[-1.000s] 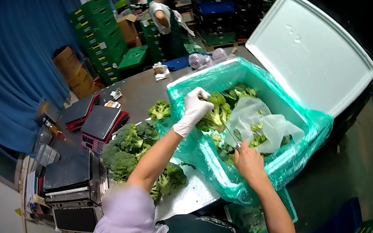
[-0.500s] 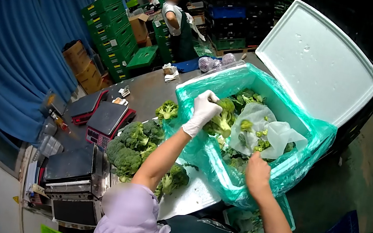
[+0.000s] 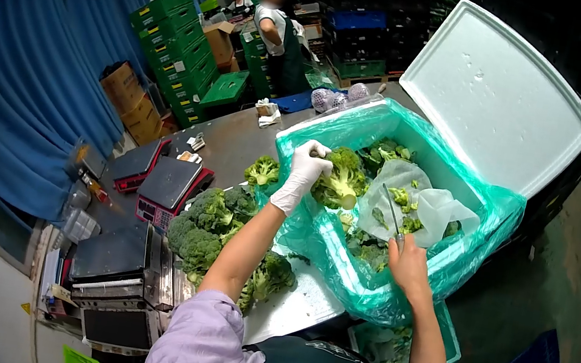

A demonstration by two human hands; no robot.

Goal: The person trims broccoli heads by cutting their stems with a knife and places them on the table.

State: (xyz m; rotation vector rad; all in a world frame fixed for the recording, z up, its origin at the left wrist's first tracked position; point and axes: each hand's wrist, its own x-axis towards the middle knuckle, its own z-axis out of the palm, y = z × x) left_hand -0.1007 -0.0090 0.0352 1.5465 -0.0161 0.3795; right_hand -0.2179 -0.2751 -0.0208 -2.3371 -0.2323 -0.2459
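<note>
A white glove covers my left hand (image 3: pixel 302 172), whose fingers are closed around a head of broccoli (image 3: pixel 341 180). The pale cut stem of that head faces right, above the near left side of a foam box (image 3: pixel 455 161) lined with green plastic film. My bare right hand (image 3: pixel 408 266) grips a knife (image 3: pixel 392 209), its thin blade pointing up and left over the box. Inside the box are leaves, trimmed green pieces and a translucent plastic sheet (image 3: pixel 440 213). Several broccoli heads (image 3: pixel 209 233) are piled left of the box, with a small one (image 3: pixel 261 170) apart from them.
A white foam lid (image 3: pixel 500 97) stands tilted behind the box. Scales (image 3: pixel 168 184) sit on the dark table at left. Net-wrapped round items (image 3: pixel 328 100) lie at its far edge. Beyond stand a person in an apron (image 3: pixel 282 45) and stacked green crates (image 3: pixel 173 58).
My left hand has shifted slightly left and down, and the broccoli's stem has turned. My right hand has moved a little right; the knife blade now shows clearly.
</note>
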